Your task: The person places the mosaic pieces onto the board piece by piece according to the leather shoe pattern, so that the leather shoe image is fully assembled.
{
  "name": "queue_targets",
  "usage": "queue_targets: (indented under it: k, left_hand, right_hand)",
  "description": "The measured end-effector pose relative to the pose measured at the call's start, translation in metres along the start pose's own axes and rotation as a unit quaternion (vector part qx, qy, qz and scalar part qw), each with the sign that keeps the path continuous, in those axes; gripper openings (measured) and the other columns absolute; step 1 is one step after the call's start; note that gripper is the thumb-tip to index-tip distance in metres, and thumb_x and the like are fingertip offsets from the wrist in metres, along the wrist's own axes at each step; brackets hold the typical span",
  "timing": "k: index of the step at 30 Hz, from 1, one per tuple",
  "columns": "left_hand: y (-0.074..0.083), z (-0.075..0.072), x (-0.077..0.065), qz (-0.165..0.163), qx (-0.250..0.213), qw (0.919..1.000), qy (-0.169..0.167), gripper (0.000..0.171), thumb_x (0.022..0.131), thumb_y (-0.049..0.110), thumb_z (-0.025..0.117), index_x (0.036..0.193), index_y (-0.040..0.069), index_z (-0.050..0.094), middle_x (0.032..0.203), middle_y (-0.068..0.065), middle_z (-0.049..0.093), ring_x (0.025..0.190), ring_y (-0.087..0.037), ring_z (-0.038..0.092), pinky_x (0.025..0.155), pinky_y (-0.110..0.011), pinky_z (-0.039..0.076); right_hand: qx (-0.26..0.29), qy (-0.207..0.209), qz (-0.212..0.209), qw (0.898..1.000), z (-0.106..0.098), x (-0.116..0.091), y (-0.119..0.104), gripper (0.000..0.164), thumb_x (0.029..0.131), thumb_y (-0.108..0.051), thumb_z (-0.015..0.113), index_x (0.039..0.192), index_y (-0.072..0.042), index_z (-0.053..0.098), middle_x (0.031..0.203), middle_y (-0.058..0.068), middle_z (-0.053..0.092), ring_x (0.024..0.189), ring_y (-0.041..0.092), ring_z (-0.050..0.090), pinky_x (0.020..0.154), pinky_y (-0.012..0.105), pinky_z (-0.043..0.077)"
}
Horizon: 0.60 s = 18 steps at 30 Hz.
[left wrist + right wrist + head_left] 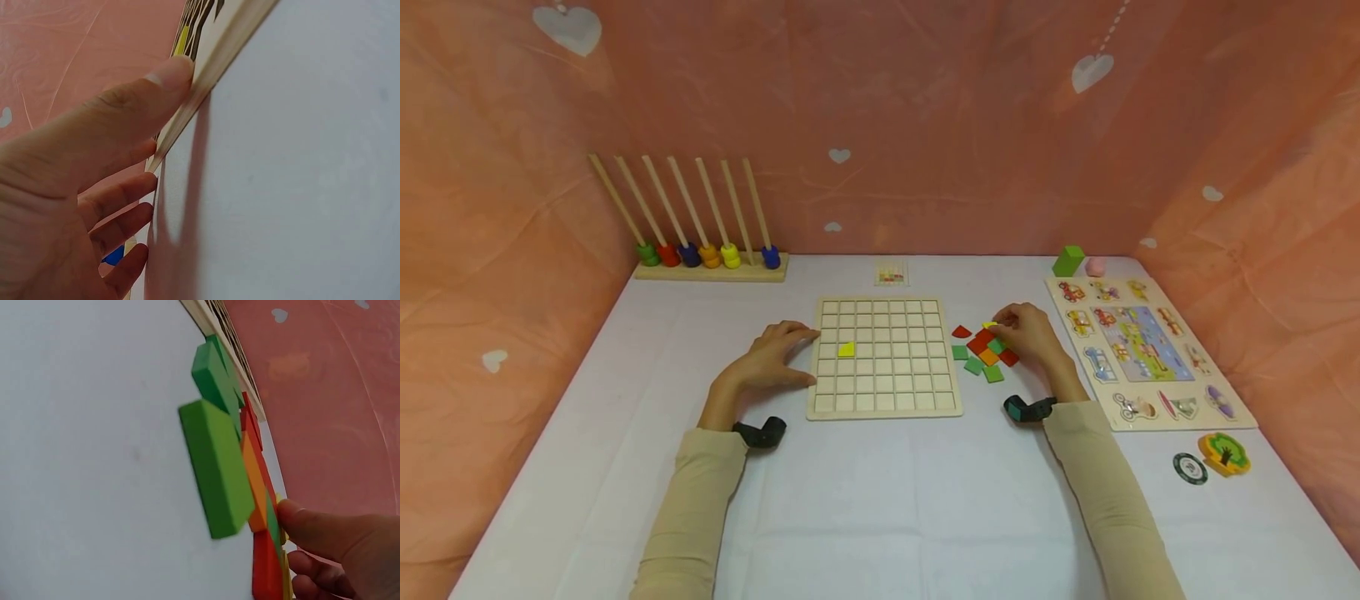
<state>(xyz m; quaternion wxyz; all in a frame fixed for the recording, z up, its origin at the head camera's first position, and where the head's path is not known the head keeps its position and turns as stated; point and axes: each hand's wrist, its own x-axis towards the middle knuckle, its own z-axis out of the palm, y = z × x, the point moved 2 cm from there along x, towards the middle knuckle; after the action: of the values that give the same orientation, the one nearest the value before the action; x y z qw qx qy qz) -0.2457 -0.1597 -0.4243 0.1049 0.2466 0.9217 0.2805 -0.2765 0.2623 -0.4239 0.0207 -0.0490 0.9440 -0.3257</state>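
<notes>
A square wooden grid board (pixel 885 358) lies mid-table in the head view, with one yellow tile (pixel 847 350) in a cell left of centre. My left hand (pixel 767 357) touches the board's left edge with thumb and fingers spread along it. To the board's right lies a loose cluster of red (pixel 982 340), orange (pixel 988 357) and green tiles (pixel 993 374). At the cluster's far side my right hand (pixel 1028 333) pinches a yellow tile (pixel 989 325) between thumb and curled fingers; the fingertips partly hide it. In the right wrist view, the thumb (pixel 306 522) presses against yellow.
A wooden peg stacker (pixel 711 271) with coloured beads stands back left. Behind the board lies a small pattern card (pixel 891 274). On the right are a picture puzzle board (pixel 1075 400), a green block (pixel 1068 262), a pink piece (pixel 1095 267), a round chip (pixel 1190 468) and a tree piece (pixel 1225 454).
</notes>
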Motion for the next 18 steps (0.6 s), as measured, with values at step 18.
queue_targets:
  k: [18]
  left_hand:
    - [-0.001, 0.001, 0.001, 0.000, -0.003, 1.0000, -0.002, 0.078, 0.075, 0.030, 0.077, 0.140, 0.007, 0.042, 0.140, -0.018, 0.034, 0.129, -0.036, 0.027, 0.103, -0.055, 0.021]
  right_hand:
    - [0.059, 0.018, -0.168, 0.984, 0.041, -0.001, -0.074, 0.012, 0.082, -0.004, 0.068, 0.093, 0.000, 0.069, 0.086, 0.012, 0.062, 0.079, 0.022, 0.057, 0.069, 0.031, 0.049]
